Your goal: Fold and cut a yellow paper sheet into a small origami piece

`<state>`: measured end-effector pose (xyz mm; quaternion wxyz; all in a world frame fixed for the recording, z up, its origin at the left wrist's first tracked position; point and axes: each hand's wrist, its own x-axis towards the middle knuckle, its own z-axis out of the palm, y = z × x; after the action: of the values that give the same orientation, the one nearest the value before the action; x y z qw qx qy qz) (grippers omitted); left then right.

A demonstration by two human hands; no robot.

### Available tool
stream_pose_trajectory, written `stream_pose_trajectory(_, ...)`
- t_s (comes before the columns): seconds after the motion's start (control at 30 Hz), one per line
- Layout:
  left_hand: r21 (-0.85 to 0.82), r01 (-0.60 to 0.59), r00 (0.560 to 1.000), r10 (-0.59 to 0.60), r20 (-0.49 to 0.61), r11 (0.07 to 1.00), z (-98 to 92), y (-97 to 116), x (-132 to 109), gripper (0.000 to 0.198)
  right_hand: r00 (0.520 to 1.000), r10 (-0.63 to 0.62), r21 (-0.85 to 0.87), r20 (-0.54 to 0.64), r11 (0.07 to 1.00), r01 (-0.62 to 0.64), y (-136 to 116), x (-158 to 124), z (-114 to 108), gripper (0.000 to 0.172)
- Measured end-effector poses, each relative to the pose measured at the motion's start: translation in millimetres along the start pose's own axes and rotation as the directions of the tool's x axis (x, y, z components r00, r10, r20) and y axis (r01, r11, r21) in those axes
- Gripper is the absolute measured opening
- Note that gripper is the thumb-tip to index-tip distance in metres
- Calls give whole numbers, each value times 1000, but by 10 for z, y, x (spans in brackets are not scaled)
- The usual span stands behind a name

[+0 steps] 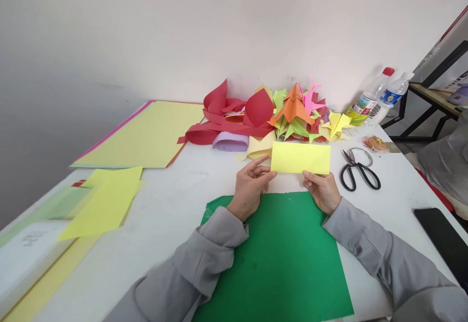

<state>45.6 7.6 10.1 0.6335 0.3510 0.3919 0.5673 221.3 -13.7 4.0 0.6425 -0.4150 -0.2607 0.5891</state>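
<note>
Right hand (323,193): we've got thumb and fingers in a narrow pinch on the yellow paper (301,158), down along its lower right edge.
Left hand (251,185): thumb and fingertips sit at the left edge, but honestly we can't tell if they're pinching or just steadying.
Yellow paper spot: right of centre in the frame, between our hands, just above the top edge of the green sheet (281,258).
Crease risk: we'd guess squeezing one side harder could crinkle a corner or skew it.
Bump risk: reaching too far up the frame might knock the folded paper pieces (294,105); swinging right, the scissors (354,168).
Hidden bits: fingertips behind the yellow paper, plus its back, so no clue if it's folded or single.
Cut off: our sleeves (190,258) at the bottom, and some dark slab (440,244) lower right we can't identify.
</note>
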Motion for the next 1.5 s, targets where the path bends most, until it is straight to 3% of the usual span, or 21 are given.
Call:
stream_pose_trajectory(0.47, -95, 21, 999, -17, 43, 995, -28, -4, 17, 47, 1000, 18, -9, 16, 1000, -18, -1, 6, -26, 21)
stream_pose_trajectory(0.6, -86, 74, 988, -62, 144, 994, 19, -5, -43, 42, 995, 4, -50, 95, 999, 1, 1, -19, -24, 23)
stream_pose_trajectory(0.73, 58, 126, 941, -138, 309, 990, 62, -36, -104, 21, 968, -57, -236, 243, 965, 116, 12, -82, -17, 26)
stream_pose_trajectory(0.9, 18, 152, 937, -150, 315, 988, 39, -48, -87, 25, 934, -21, -406, 357, 897, 175, 39, -99, -45, 21)
stream_pose_trajectory(1.1, -80, 270, 900, -222, 374, 959, 15, 19, -42, 20, 955, -1, -288, 296, 953, 90, 35, -42, -68, 12)
stream_pose_trajectory(1.2, -32, 285, 893, -253, 373, 958, 22, 28, -49, 21, 953, 65, -179, 297, 984, -11, 3, -40, -56, 21)
stream_pose_trajectory(1.33, 82, 205, 912, -221, 347, 975, 9, -16, -51, 22, 937, 82, -105, 338, 993, -49, -21, -53, -59, 34)
stream_pose_trajectory(1.5, 230, 109, 921, -185, 344, 967, -17, -48, -62, 25, 938, 129, -165, 321, 983, -78, -2, -89, -74, 26)
